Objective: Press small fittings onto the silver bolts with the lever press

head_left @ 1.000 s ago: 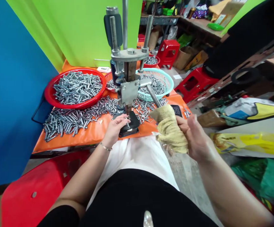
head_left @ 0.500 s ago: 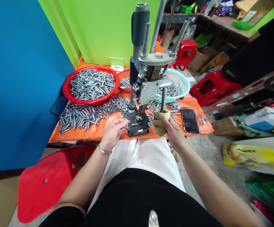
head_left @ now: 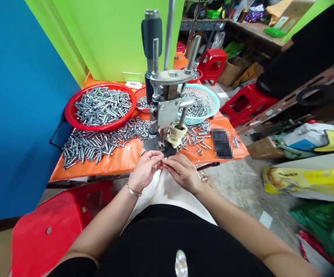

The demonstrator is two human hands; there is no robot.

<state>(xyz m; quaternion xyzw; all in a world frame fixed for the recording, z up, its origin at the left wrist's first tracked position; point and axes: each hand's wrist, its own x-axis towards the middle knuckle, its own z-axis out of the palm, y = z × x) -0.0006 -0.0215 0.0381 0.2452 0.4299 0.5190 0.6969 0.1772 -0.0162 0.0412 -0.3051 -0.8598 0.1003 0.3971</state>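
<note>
My left hand is closed in a pinch at the front edge of the press base. My right hand meets it there, its fingertips pinched too. Whatever lies between the fingertips is too small to make out. Just beyond both hands stands a metal hand press on a dark base plate. Its lever, wrapped in yellowish cloth, hangs on the right side and neither hand touches it. Many small metal parts lie loose to the left of the press.
A red basin heaped with metal parts sits at the left of the orange table. Behind the press are a pink basket and a turquoise basket. A pixelated dark phone lies right; a red stool stands lower left.
My right hand has let go of the cloth-wrapped lever and moved left to meet my left hand. The lever now hangs closer to the press. The whole view has shifted somewhat.
</note>
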